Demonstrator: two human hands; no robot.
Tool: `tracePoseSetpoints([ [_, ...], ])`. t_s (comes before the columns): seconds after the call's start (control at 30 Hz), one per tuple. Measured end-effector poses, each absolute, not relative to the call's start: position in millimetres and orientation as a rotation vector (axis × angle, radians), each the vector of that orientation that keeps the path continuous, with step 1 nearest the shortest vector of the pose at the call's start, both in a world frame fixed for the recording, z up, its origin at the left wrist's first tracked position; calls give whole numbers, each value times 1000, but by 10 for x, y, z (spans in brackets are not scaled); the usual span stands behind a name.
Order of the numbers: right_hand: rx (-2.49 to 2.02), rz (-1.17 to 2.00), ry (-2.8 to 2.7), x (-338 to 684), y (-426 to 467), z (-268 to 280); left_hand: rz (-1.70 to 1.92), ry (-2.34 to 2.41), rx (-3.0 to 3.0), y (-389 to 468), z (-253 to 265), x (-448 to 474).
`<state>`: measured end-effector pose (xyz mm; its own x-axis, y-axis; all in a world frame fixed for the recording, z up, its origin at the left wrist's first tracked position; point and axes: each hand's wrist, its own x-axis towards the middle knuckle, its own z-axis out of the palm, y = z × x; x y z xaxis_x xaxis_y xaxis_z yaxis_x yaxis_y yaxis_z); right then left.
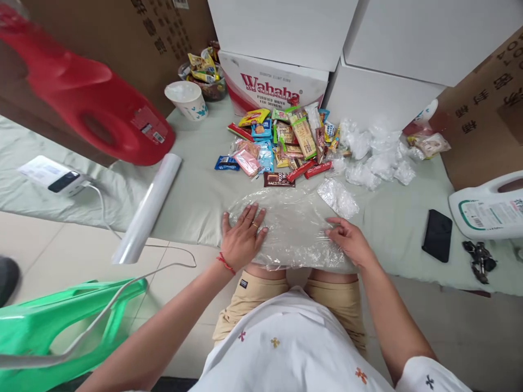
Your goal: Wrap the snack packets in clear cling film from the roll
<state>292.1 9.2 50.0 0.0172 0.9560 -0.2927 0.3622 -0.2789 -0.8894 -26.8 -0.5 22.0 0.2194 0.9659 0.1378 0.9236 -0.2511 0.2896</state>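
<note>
A clear plastic film cover point(292, 223) lies spread on the cloth-covered table in front of me, its near edge crinkled and gathered. My left hand point(244, 235) rests flat on its left side, fingers spread. At the right edge of the film, my right hand point(347, 239) has thumb and fingers drawn together in a pinch on the film. Just beyond that hand is a crumpled clear plastic bundle point(338, 197). Past the film sits a pile of wrapped snacks point(292, 139), with a brown-wrapped bar point(279, 179) nearest to me.
Folded plastic bundles point(379, 155) lie right of the snacks. On the left are a plastic film roll point(149, 207), a red jug point(102, 109), a paper cup point(188, 100) and a white device with a cable point(57, 175). A phone point(437, 236), keys point(480, 261) and a white bottle point(488, 207) lie right.
</note>
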Motion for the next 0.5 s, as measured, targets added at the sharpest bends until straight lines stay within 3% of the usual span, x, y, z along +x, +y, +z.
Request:
tracePoseSetpoints([
  [0.2,-1726,136,-2123,3039,359,640,423,1760,2409,17,199,-398],
  [0.33,-1701,-100,-2562,3175,843,505,380,1693,2425,66,211,-486],
  [0.5,-1886,-230,-2446,3812,1304,554,377,1623,2463,120,193,-582],
])
